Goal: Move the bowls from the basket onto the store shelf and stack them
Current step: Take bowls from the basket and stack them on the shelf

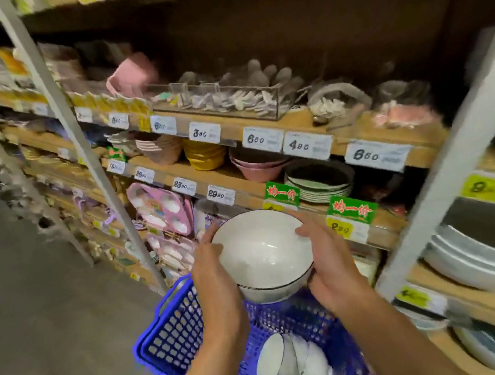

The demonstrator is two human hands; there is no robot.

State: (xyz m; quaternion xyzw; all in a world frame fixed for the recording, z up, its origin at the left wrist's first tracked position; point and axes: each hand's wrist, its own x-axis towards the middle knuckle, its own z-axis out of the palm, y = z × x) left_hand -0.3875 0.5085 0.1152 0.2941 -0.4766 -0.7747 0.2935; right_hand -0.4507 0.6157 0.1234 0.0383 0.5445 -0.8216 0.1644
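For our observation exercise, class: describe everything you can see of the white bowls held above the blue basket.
The held bowls are two glossy white, ceramic-looking bowls with thin dark rims, nested one inside the other, empty, mouths tilted toward the camera. The left hand and right hand hold opposite sides, thumbs on the upper rim. They are above the blue basket, clear of it.

Both arms reach forward, left hand (pixel 215 280) and right hand (pixel 334 269) gripping stacked bowls (pixel 261 252).
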